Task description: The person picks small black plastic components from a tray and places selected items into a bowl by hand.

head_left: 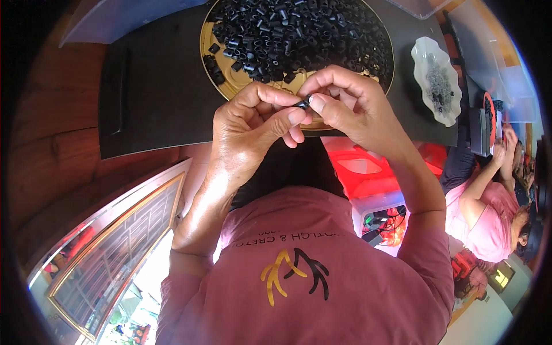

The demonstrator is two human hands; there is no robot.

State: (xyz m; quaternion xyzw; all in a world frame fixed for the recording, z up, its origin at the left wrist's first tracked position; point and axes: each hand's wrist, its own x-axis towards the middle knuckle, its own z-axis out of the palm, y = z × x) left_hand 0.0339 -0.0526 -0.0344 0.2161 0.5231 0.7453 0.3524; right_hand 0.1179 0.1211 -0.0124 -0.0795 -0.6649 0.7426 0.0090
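Observation:
A small black tubular plastic piece point(302, 104) is pinched between both my hands, just above the near edge of the table. Thumb and forefinger of my left hand point(253, 118) close on it from the left. From the right, my right hand point(348, 103) grips its other end with thumb and fingertips; a tiny pale or clear bit seems to show there, too small to name. Right behind my hands, a round gold tray point(231, 80) holds a large heap of similar short black tubes point(287, 37). Fingers cover much of the held piece.
On the dark table point(155, 86), a white wavy-edged dish point(422, 54) with small clear pieces stands to the right of the tray. Translucent bins point(129, 20) border the far side. A red plastic stool point(362, 172) is below the table. Another person in pink point(483, 224) works at the right.

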